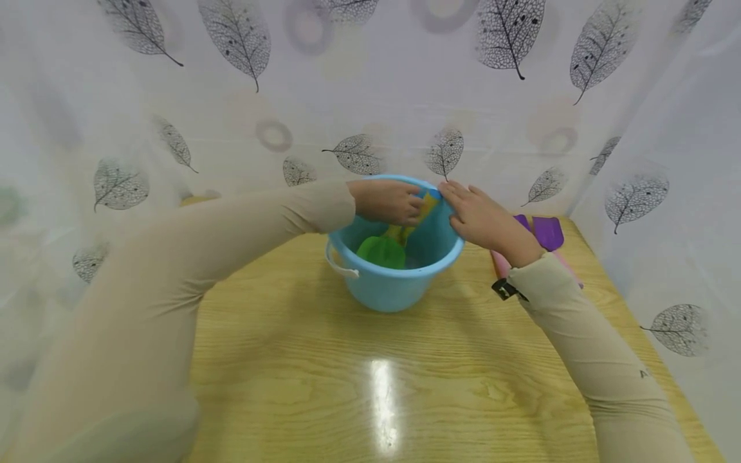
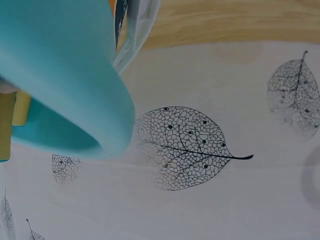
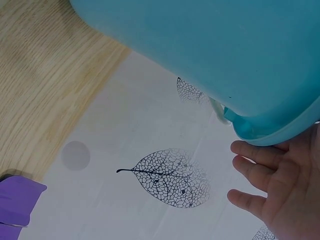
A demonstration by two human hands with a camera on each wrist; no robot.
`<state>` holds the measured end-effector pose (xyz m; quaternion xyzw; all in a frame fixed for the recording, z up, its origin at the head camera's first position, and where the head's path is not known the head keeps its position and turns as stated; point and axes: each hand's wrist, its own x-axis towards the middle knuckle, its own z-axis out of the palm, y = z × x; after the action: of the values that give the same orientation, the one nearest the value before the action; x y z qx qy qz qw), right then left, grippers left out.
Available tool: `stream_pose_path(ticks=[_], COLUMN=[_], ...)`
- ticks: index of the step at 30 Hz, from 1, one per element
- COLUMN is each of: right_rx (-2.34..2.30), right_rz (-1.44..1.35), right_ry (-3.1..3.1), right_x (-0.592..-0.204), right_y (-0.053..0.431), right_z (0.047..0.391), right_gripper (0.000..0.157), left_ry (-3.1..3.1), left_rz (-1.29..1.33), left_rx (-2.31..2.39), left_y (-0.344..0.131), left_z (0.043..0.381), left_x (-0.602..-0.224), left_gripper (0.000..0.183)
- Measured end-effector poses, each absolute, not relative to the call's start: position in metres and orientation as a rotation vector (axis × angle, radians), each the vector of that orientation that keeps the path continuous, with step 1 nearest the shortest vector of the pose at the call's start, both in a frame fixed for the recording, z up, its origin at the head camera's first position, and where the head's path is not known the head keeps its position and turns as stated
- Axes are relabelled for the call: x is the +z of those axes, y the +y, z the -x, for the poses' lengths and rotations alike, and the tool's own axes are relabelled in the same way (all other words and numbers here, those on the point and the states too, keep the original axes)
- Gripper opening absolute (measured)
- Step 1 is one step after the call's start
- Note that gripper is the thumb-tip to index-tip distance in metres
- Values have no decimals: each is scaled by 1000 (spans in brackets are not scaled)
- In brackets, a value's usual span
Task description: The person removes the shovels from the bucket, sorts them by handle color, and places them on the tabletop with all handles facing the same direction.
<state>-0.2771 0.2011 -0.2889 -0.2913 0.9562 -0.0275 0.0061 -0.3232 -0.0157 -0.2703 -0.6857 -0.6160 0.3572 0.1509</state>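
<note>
A light blue bucket stands on the wooden table, its white handle hanging down at the left. My left hand reaches over the rim with curled fingers and grips a yellow piece, which shows on both sides of the hand; its exact kind is hidden. Below that hand, a green rounded thing lies inside the bucket. At the right of the rim is my right hand, its fingers extended and touching the bucket. From the right wrist view, these fingers are spread under the rim.
Right of the bucket, purple pieces and a pink piece lie on the table, partly behind my right arm. A white leaf-printed sheet hangs behind the table and along its right side.
</note>
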Motion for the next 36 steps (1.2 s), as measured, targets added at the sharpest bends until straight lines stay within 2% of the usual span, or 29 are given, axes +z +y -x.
stream_pose_path(ticks=[9, 21, 36], right_rx=[-85, -91, -91], right_rz=[904, 919, 889], right_ry=[2993, 3003, 2998], right_x=[-289, -289, -288], right_y=[201, 201, 200], right_z=[276, 276, 275], right_gripper=[59, 59, 59], left_ry=[-1935, -1836, -1796], left_rz=[1963, 1961, 1902], left_rx=[931, 876, 854], left_y=[-25, -31, -46], left_z=[319, 323, 319], left_x=[-271, -276, -260], left_gripper=[30, 33, 31])
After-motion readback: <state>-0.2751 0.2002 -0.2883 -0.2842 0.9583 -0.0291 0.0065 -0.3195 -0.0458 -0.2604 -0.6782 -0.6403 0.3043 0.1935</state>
